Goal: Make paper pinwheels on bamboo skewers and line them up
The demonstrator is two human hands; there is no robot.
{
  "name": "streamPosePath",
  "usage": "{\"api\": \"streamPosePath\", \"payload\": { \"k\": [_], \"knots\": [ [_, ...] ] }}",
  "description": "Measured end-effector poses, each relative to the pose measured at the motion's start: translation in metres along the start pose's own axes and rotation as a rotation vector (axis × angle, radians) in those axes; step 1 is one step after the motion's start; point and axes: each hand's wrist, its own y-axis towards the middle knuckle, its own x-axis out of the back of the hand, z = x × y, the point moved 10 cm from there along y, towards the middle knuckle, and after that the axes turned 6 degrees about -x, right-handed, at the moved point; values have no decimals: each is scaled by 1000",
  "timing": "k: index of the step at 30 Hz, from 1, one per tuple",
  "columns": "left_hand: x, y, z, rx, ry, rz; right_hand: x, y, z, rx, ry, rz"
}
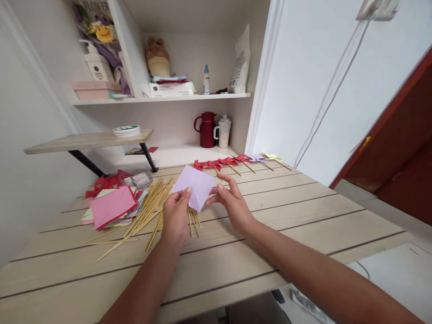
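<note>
With the left hand point(175, 218) we pinch a purple sheet point(197, 182) by its near left edge, thumb on top, and hold it above the table point(286, 216). Our right hand point(236, 207) has its fingers parted at the sheet's right corner; whether a fingertip touches the paper, we cannot tell. We judge the step in hand to be turning or arranging the single sheet, and the next move to call for a light touch on its corner, since thin paper creases easily.

Below the sheet lie loose sticks point(155, 198), partly covered by it; left of them sits a paper stack point(110, 207). Beyond, pinwheels point(227, 161) line the far edge. Our left fingertips are hidden under the sheet, and both forearms are cut off.
</note>
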Motion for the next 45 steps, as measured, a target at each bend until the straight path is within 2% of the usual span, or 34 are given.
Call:
{"api": "streamPosePath", "payload": {
  "k": [5, 9, 12, 19, 29, 36, 45],
  "knots": [
    [6, 3, -8, -21, -57, -29, -24, -14, 12, 186, -303, 178],
    [4, 1, -5, -6, -69, -19, -34, -21, 18, 364, -553, 186],
    [1, -1, -3, 12, -72, 3, -30, -20, 23, 412, -587, 140],
    [-6, -3, 1, 53, -61, 65, -20, -18, 35, 409, -527, 47],
    [-13, -8, 6, 57, 35, 131, -7, -9, 26, 262, -437, -51],
    [-13, -6, 9, 68, 16, 132, -4, -5, 17, 141, -320, -77],
    [-16, -9, 12, 86, -11, 131, -8, -6, 22, 161, -285, -37]
  ]
}}
